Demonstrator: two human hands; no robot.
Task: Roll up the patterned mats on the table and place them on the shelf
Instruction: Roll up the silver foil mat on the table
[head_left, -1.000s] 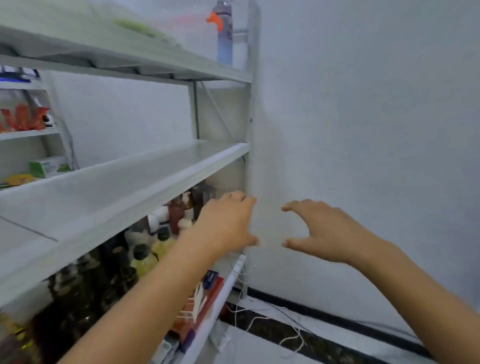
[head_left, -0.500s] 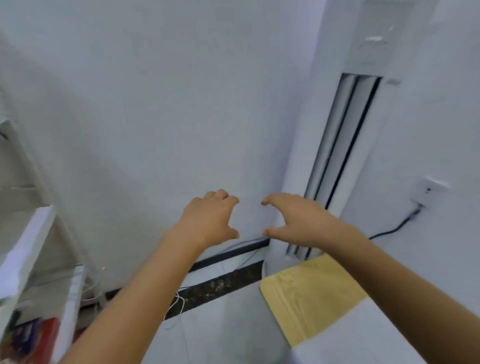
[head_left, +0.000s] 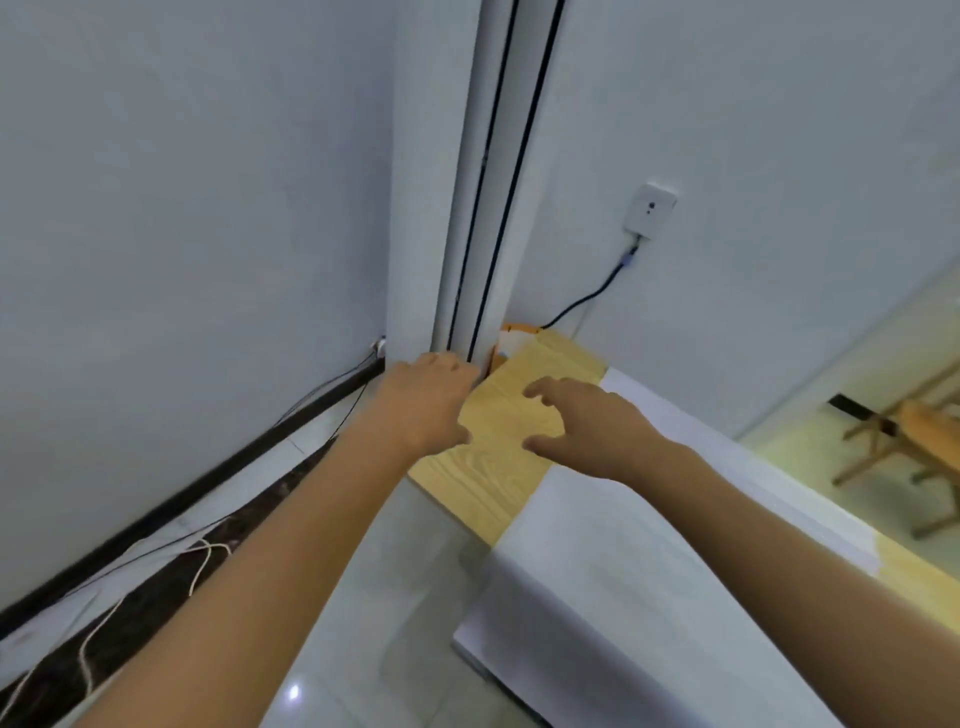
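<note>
Both my hands are stretched out in front of me and hold nothing. My left hand (head_left: 423, 402) hangs with loosely curled fingers over the near corner of a light wooden table (head_left: 488, 467). My right hand (head_left: 587, 423) hovers beside it above the tabletop, fingers spread and bent. A white cloth (head_left: 623, 571) covers most of the table and drapes over its front edge. No patterned mat shows in this view, and the shelf is out of view.
A white wall fills the left, with a vertical white frame with dark grooves (head_left: 488, 182) at the corner. A wall socket (head_left: 650, 210) with a black cable sits above the table. Loose cords (head_left: 202, 556) lie along the dark skirting. Wooden furniture (head_left: 893, 441) appears at the right.
The view has swung right, away from the shelf and past the wall to the table corner. Both empty hands stay raised and now hang over the wooden tabletop.
</note>
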